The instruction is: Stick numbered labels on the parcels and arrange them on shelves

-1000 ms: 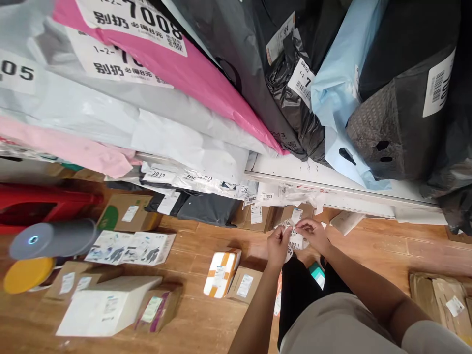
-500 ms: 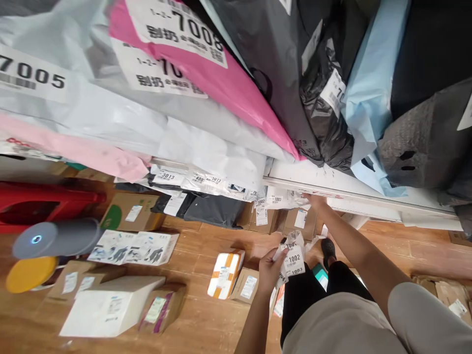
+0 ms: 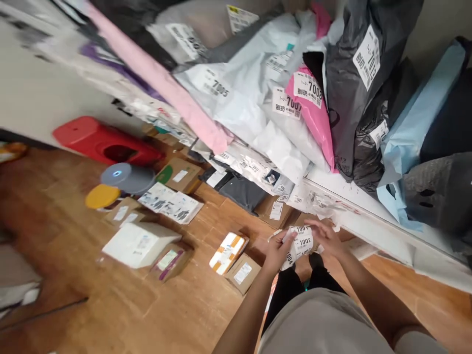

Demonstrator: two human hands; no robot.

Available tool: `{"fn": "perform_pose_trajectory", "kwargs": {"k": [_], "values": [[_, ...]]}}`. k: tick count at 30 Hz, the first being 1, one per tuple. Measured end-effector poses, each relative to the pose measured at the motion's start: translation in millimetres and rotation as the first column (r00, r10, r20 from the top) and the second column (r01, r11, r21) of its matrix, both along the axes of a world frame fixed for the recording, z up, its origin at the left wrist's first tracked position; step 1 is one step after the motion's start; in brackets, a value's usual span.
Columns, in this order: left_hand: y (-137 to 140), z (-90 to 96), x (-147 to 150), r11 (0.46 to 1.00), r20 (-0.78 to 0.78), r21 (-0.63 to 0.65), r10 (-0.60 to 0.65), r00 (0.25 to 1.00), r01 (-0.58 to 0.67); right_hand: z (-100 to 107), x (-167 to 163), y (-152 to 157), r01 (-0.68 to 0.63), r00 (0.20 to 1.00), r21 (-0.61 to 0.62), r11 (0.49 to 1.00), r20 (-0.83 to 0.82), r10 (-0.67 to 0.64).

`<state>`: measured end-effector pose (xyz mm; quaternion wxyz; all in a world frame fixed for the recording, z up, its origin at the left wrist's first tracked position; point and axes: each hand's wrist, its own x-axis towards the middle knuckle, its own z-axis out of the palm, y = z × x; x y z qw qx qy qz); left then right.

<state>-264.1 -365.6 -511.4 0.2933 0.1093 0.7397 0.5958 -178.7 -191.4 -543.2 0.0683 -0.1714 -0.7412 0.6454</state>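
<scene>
A curled strip of white number labels (image 3: 304, 242), printed 1001, 1002 and 1004, is pinched in my left hand (image 3: 277, 250) in front of my legs. At the strip's right edge is my right hand (image 3: 327, 238), its fingers stretched out and apart; whether they touch the strip I cannot tell. Just above both hands runs the white shelf edge (image 3: 354, 209), with more number labels hanging along it, among them a 1005 label (image 3: 323, 205). Bagged parcels lie on the shelf, including a pink bag (image 3: 313, 113) marked 7008 and a grey bag (image 3: 341, 123) marked 7013.
Cardboard boxes stand on the wooden floor, among them a white box (image 3: 136, 248), an orange-striped box (image 3: 226, 253) and a small brown box (image 3: 241, 275). A red plastic object (image 3: 99, 137) and a grey cylinder (image 3: 129, 179) are at the left. Light-blue bags (image 3: 409, 137) hang over the shelf edge.
My right hand has come down and left from the shelf edge to beside the label strip. A 1005 label now shows on the edge. The view has turned and shifted left.
</scene>
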Motion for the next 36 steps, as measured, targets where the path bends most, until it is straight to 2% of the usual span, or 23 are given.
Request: {"fn": "perform_pose_trajectory", "kwargs": {"k": [3, 6, 10, 13, 17, 19, 22, 25, 28, 30, 33, 36], "values": [[11, 17.7, 34, 0.997, -0.122, 0.013, 0.079, 0.989, -0.078, 15, 19, -8, -0.107, 0.993, -0.098, 0.989, -0.067, 0.1], [18, 31.9, 77, 0.993, -0.246, 0.001, 0.115, 0.962, -0.118, 27, 41, 7, -0.194, 0.976, -0.145, 0.97, -0.124, 0.177], [22, 45.9, 120, 0.999, -0.355, -0.024, 0.027, 0.935, -0.038, 41, 66, 39, -0.351, 0.935, -0.215, 0.911, -0.139, 0.327], [23, 54.7, 134, 0.999, -0.365, -0.038, -0.047, 0.93, 0.035, 51, 77, 50, -0.406, 0.913, -0.178, 0.896, -0.112, 0.392], [28, 58.7, 138, 1.0, -0.271, 0.011, 0.007, 0.963, -0.005, 61, 87, 50, -0.38, 0.908, -0.032, 0.924, -0.201, 0.366], [32, 56.9, 139, 1.0, -0.258, 0.006, -0.018, 0.966, 0.02, 63, 96, 50, -0.337, 0.916, 0.023, 0.941, -0.222, 0.334], [34, 53.3, 139, 0.978, -0.333, -0.098, -0.208, 0.92, 0.185, 61, 116, 48, -0.259, 0.951, 0.036, 0.965, -0.165, 0.261], [22, 52.5, 134, 0.933, -0.406, -0.203, -0.356, 0.841, 0.297, 55, 135, 33, -0.157, 0.983, -0.014, 0.987, -0.095, 0.155], [-13, 53.5, 126, 0.907, -0.437, -0.232, -0.42, 0.795, 0.351, 51, 142, -7, -0.074, 0.996, -0.06, 0.995, -0.063, 0.07], [-52, 52.6, 122, 0.891, -0.463, -0.255, -0.455, 0.761, 0.377, 49, 141, -48, -0.064, 0.996, -0.062, 0.996, -0.06, 0.06], [-134, 47.4, 120, 0.868, -0.496, -0.305, -0.496, 0.713, 0.392, 43, 137, -131, -0.077, 0.995, -0.095, 0.992, -0.062, 0.072], [-231, 42.2, 118, 0.847, -0.491, -0.303, -0.532, 0.69, 0.437, 36, 139, -232, -0.077, 0.997, -0.235, 0.969, -0.026, 0.073]]}}
